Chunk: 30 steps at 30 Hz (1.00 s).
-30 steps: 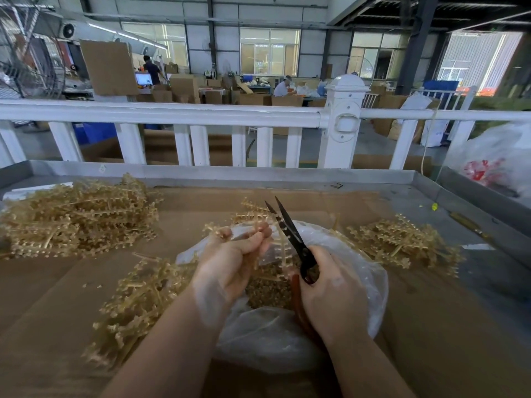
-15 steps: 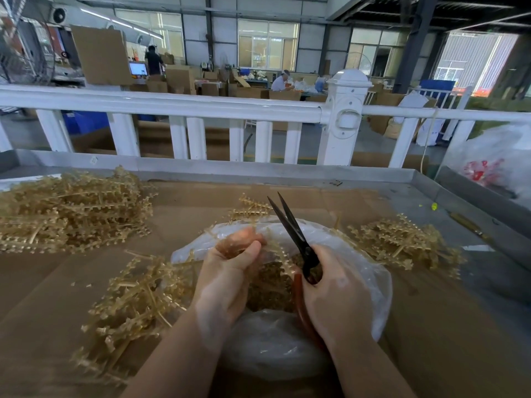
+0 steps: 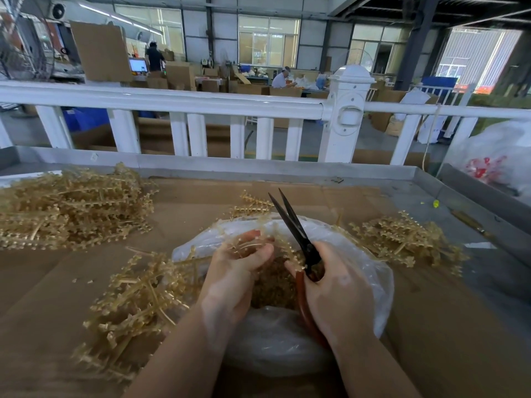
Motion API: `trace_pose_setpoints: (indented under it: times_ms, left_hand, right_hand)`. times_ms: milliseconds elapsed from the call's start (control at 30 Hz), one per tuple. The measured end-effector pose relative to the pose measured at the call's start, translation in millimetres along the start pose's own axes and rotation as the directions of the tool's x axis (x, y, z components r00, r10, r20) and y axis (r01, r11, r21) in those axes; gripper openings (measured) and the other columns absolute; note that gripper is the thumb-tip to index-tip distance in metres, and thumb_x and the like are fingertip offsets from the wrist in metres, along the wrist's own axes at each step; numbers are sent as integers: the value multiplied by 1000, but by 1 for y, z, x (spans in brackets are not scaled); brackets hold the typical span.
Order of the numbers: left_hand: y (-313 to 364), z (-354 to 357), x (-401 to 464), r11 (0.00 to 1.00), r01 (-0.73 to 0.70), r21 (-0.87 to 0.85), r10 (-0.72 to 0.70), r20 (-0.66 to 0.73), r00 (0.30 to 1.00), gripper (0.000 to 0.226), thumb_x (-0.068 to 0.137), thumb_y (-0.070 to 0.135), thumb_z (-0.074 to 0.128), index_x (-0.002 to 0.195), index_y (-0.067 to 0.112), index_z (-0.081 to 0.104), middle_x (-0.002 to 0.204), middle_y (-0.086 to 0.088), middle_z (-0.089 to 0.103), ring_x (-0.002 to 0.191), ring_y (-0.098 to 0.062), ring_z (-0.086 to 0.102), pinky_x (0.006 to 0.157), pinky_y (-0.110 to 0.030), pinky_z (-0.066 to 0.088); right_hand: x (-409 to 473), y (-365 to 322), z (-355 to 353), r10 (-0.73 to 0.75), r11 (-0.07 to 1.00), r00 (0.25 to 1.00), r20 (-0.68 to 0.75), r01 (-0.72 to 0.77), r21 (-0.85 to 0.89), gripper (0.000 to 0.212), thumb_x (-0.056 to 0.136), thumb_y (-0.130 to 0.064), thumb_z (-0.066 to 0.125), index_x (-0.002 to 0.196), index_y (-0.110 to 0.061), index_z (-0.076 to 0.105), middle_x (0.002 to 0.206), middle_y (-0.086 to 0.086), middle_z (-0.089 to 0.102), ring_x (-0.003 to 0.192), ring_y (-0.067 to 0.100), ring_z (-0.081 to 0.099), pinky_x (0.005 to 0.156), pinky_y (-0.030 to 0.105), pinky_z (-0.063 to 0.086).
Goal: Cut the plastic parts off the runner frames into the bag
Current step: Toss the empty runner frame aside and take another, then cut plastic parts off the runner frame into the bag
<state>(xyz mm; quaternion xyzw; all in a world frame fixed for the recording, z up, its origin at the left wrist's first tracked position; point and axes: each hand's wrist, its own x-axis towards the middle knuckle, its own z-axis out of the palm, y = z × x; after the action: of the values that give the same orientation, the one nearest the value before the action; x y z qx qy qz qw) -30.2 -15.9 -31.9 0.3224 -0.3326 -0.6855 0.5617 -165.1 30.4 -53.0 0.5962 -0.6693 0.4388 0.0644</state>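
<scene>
Right hand (image 3: 336, 291) grips red-handled scissors (image 3: 298, 237), blades slightly parted, pointing up and away. Left hand (image 3: 235, 271) curls its fingers around a runner frame (image 3: 275, 239) over the open bag (image 3: 287, 346), cut parts (image 3: 273, 285) inside. Frame piles lie left (image 3: 138, 294), far left (image 3: 71, 208) and right (image 3: 402, 239). White railing (image 3: 178, 101) behind.

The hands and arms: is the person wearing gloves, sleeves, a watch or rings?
No. The left hand and the right hand are bare, with no gloves. Both forearms are uncovered as far as the head view shows, so no sleeves appear. No watch, bracelet or ring can be seen on the wrists or on the fingers that show.
</scene>
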Motion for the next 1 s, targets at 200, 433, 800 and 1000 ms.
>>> trace_pose_setpoints:
  times_ms: [200, 433, 800, 1000]
  left_hand:
    - [-1, 0, 1, 991, 57, -123, -61, -25, 998, 9, 89, 2, 56, 96, 3, 61, 75, -7, 69, 67, -17, 69, 67, -30, 60]
    - [2, 0, 0, 978, -105, -182, 100, -39, 994, 35, 63, -12, 63, 81, 14, 49, 70, -12, 67, 62, -19, 66, 57, -24, 57]
    - [9, -3, 4, 946, -255, -199, 231, -134, 964, 35, 71, -13, 63, 82, 17, 48, 75, -6, 59, 71, -17, 62, 68, -25, 57]
    - [10, 0, 4, 946, -266, -183, 226, -214, 951, 38, 77, -19, 60, 88, 14, 46, 75, -8, 62, 67, -18, 66, 60, -23, 57]
  right_hand:
    - [0, 2, 1, -9, 1000, 1000, 11, 9, 5, 26, 82, -42, 70, 98, -22, 65, 81, -7, 64, 83, 18, 60, 72, 37, 51]
    - [1, 4, -1, -14, 999, 998, 56, 12, 32, 29, 79, -51, 64, 94, -27, 62, 79, -12, 61, 80, 13, 58, 68, 30, 48]
    - [1, 3, -5, -118, 993, 975, 190, 117, 20, 39, 76, -66, 49, 97, -35, 59, 80, -15, 59, 83, 6, 54, 71, 23, 45]
    - [2, 2, -7, -132, 991, 972, 196, 129, 27, 37, 76, -65, 50, 96, -35, 60, 79, -16, 59, 82, 6, 55, 71, 25, 46]
